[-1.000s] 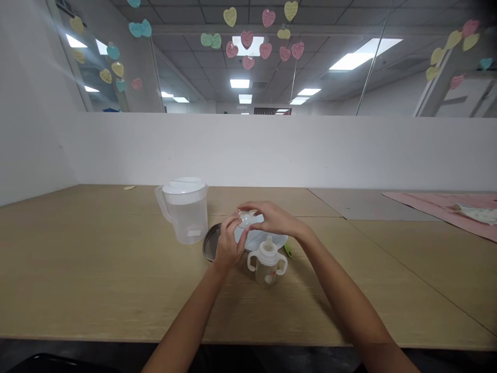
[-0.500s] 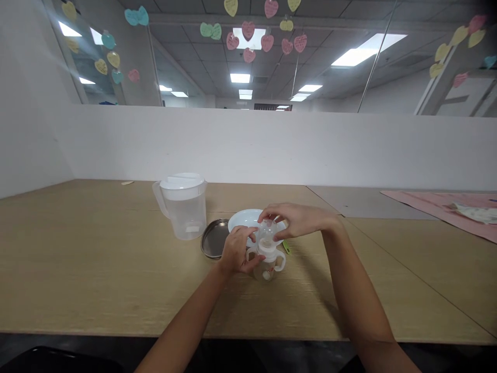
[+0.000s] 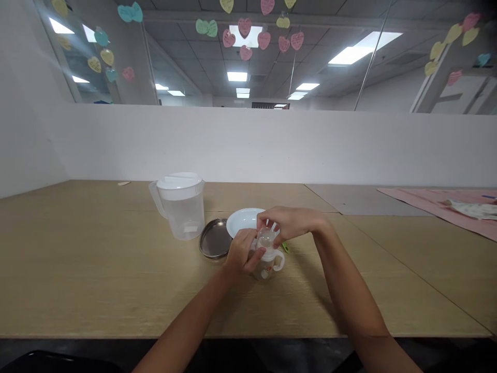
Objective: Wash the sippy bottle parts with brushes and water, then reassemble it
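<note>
A clear baby bottle (image 3: 264, 271) with a white collar and two side handles stands upright on the table. My left hand (image 3: 241, 254) is closed around its collar and left handle, the thumb lying across the front. From above, my right hand (image 3: 289, 223) grips a clear domed cap (image 3: 266, 237) between thumb and fingers. The cap sits over the top of the bottle; whether it is fully seated I cannot tell. Just behind are a white bowl (image 3: 241, 218), partly covered by my hands, and the end of a green handle (image 3: 286, 247).
Left of the bowl lies a round metal tray (image 3: 215, 239). A lidded clear plastic pitcher (image 3: 183, 215) stands farther left. A pink cloth (image 3: 419, 198) covers the table's far right, with a white item on it. A low white wall (image 3: 248, 145) bounds the back.
My right hand has lowered the cap from above the collar down onto the bottle's top. My left hand has closed in more tightly around the collar. The view has shifted slightly.
</note>
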Action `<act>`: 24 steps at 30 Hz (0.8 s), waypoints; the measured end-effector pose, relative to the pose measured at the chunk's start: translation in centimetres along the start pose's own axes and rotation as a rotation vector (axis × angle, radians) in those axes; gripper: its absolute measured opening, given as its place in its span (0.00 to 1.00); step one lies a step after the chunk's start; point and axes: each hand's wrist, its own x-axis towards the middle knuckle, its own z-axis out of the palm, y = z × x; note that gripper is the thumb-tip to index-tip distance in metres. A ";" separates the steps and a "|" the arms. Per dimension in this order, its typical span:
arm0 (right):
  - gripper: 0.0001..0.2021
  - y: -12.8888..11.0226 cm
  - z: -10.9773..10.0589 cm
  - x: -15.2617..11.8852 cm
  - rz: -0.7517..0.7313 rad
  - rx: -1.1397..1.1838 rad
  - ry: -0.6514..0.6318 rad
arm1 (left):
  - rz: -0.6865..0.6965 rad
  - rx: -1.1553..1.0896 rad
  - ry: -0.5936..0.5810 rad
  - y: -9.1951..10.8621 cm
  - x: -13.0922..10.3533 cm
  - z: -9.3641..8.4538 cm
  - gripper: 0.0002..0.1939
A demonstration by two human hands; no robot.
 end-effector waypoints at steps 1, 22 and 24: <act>0.19 -0.1 0.0 0.0 0.008 -0.004 0.002 | -0.016 -0.032 0.002 0.3 0.0 0.0 0.16; 0.24 0.0 -0.1 0.0 0.018 0.027 -0.025 | -0.109 -0.137 -0.023 -0.6 -0.8 0.7 0.17; 0.27 0.5 -0.4 -0.4 0.016 0.108 0.000 | -0.118 -0.174 0.030 -1.2 -0.6 0.5 0.19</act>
